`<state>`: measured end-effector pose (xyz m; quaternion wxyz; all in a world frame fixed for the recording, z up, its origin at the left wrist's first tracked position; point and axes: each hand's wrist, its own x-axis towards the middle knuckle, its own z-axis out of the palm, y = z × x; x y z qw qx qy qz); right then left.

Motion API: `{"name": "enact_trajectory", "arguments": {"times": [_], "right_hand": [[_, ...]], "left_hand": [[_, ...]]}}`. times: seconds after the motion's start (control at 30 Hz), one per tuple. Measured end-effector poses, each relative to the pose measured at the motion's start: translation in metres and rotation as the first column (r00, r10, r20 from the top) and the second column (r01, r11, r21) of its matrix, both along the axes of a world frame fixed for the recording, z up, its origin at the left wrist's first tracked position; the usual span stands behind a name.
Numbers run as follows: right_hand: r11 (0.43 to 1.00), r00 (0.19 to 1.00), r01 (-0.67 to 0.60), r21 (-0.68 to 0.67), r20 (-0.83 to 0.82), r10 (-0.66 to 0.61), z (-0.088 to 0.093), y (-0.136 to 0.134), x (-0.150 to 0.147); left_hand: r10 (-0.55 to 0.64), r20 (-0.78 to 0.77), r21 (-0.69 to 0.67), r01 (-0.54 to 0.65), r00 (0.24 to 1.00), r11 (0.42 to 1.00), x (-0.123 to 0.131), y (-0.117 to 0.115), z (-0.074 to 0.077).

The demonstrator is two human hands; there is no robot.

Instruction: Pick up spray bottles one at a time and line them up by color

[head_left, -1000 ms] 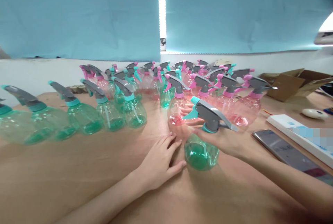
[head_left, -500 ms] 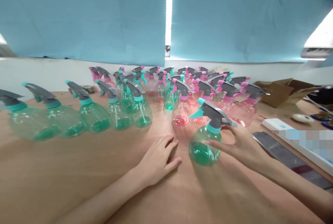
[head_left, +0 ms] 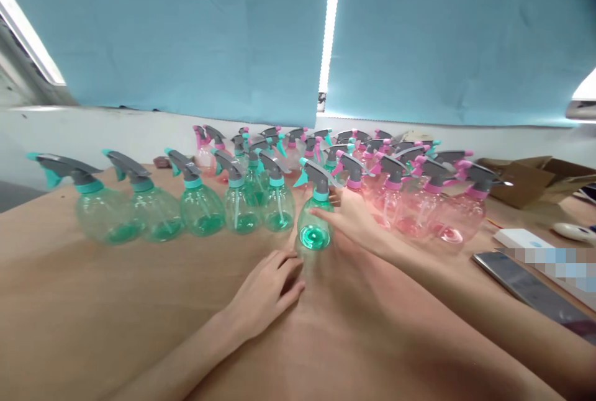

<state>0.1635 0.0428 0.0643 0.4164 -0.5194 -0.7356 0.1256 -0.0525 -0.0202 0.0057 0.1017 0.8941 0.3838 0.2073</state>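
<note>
My right hand (head_left: 352, 220) grips a green spray bottle (head_left: 315, 227) with a grey trigger head, standing at the right end of a row of green spray bottles (head_left: 200, 205). Right beside it begins a row of pink spray bottles (head_left: 433, 218). My left hand (head_left: 264, 292) lies flat on the wooden table (head_left: 116, 301) just in front of the held bottle, fingers stretched out and holding nothing. More green and pink bottles (head_left: 279, 143) crowd the back of the table.
A dark phone (head_left: 526, 289) and a white box (head_left: 535, 246) lie at the right. An open cardboard box (head_left: 526, 180) and a white mouse-like object (head_left: 575, 231) sit at the far right. Blue blinds (head_left: 186, 35) hang behind.
My right hand has carried the green bottle away from me and to the left, setting it at the end of the green row. The left hand has stayed flat on the table.
</note>
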Motion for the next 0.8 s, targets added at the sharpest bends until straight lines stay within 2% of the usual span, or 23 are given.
{"name": "enact_trajectory", "arguments": {"times": [0.2, 0.5, 0.63, 0.73, 0.8], "right_hand": [[0.998, 0.998, 0.067, -0.010, 0.011, -0.067, 0.003, 0.024, -0.009], [0.994, 0.994, 0.109, -0.003, 0.008, -0.109, 0.002, 0.034, -0.013], [0.993, 0.994, 0.113, 0.020, 0.003, -0.113, 0.001, 0.018, -0.007], [0.993, 0.993, 0.117, 0.018, 0.022, -0.118, 0.004, -0.009, 0.013], [0.986, 0.983, 0.167, -0.016, 0.077, -0.166, 0.007, -0.025, 0.031]], "left_hand": [[-0.002, 0.009, 0.002, 0.002, 1.000, 1.000, 0.000, -0.001, -0.002], [0.007, -0.006, -0.017, -0.007, 1.000, 1.000, 0.000, -0.001, -0.002], [0.007, 0.006, -0.017, -0.007, 1.000, 1.000, 0.000, -0.001, 0.000], [0.006, 0.009, -0.014, -0.006, 1.000, 1.000, 0.001, -0.001, 0.001], [-0.001, 0.006, -0.005, 0.001, 1.000, 1.000, 0.001, 0.000, 0.002]]}}
